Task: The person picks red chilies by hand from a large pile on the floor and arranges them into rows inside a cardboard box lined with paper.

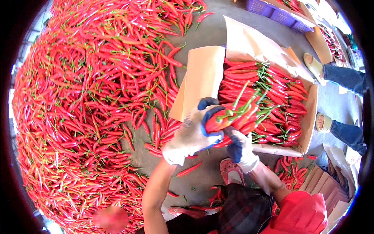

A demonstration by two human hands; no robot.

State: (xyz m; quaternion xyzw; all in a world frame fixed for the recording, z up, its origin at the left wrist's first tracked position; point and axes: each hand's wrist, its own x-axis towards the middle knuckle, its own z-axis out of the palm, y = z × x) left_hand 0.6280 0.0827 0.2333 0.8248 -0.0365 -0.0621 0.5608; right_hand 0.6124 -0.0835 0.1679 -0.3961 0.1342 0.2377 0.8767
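Note:
My left hand (194, 128), in a white glove with a blue coated palm, is closed round a bunch of red chili peppers (218, 121) with green stems pointing up and right. My right hand (239, 150), gloved alike, is closed at the lower right of that bunch, its fingers partly hidden beneath the peppers. Both hands are over the lower left corner of an open cardboard box (311, 117) lined with paper and packed with rows of red chilies (284, 93). Its folded flap (196, 78) lies out to the left, above my left hand.
A large heap of loose chilies (85, 97) fills the left. Another person's sandalled feet (313, 68) stand right of the box. Purple crates (276, 15) and more boxes sit at the back, folded cardboard (319, 179) at lower right, my pink shoe (230, 171) below.

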